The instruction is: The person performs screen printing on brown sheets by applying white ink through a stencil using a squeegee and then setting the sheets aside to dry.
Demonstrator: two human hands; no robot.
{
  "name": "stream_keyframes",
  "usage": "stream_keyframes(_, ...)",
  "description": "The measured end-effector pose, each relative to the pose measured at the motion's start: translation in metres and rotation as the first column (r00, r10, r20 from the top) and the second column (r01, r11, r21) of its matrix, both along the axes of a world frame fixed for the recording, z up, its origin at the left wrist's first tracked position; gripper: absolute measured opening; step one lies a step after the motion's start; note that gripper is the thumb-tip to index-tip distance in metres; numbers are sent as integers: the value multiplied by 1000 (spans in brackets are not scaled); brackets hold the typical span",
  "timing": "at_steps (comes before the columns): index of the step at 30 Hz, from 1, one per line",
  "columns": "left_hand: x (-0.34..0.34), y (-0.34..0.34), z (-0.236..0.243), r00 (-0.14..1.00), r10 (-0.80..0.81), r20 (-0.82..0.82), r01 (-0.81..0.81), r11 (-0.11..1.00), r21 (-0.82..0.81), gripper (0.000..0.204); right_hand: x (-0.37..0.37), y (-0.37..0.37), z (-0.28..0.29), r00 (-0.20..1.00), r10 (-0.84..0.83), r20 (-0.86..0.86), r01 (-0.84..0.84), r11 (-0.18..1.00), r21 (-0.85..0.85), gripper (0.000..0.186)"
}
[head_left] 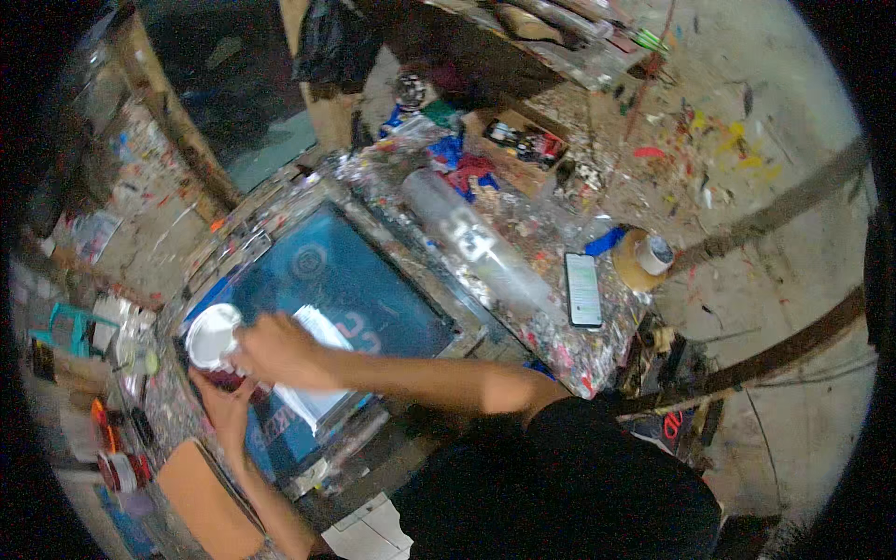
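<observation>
A round tub of white ink (213,334) is tilted over the left edge of a framed blue printing screen (378,266). My left hand (224,406) grips the tub from its near side. Against the tub's rim, my right hand (280,353) is closed; whatever its fingers hold is hidden and blurred. Partly under my right forearm, a bright white patch (325,327) lies on the screen. Pale lettering and a round mark show on the blue mesh.
Beyond the screen, a paint-spattered table holds a clear plastic-like roll (481,238), a phone (584,291), a tape roll (639,269) and a cardboard box (518,149). An orange-brown board (207,499) lies near my left forearm. A teal stool (70,329) stands far left.
</observation>
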State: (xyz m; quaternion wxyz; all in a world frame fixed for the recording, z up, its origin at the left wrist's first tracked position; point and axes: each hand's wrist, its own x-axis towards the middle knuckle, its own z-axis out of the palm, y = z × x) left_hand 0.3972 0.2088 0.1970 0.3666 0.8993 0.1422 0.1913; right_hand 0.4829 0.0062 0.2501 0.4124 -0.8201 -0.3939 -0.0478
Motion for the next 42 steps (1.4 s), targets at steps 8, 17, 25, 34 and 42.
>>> stream_keyframes(8, -25, 132, -67, 936, 217, 277, 45, 707, -705, 92, -114, -98, -88, 908, 188, 374, -137, 978, -159, 35)
stream_keyframes(17, -75, 322, -37, 908, 418, 39, -409, 902, -136, 92, -62, -51, -61, 947, 258, 191, -125, 845, -520, 33)
stream_keyframes(25, -56, 329, -74, 886, 460, -55, -446, 880, 164, 92, 61, 7, -66, 920, 166, 354, -14, 919, -393, 20)
stream_keyframes(34, -142, 62, 0, 981, 194, 24, -180, 847, 500, 92, -82, -70, -79, 902, 264, 342, -112, 907, -407, 36)
stream_keyframes(42, -191, -55, -28, 928, 125, -352, 103, 820, 563, 94, 47, -35, -51, 917, 193, 350, 64, 794, -604, 33)
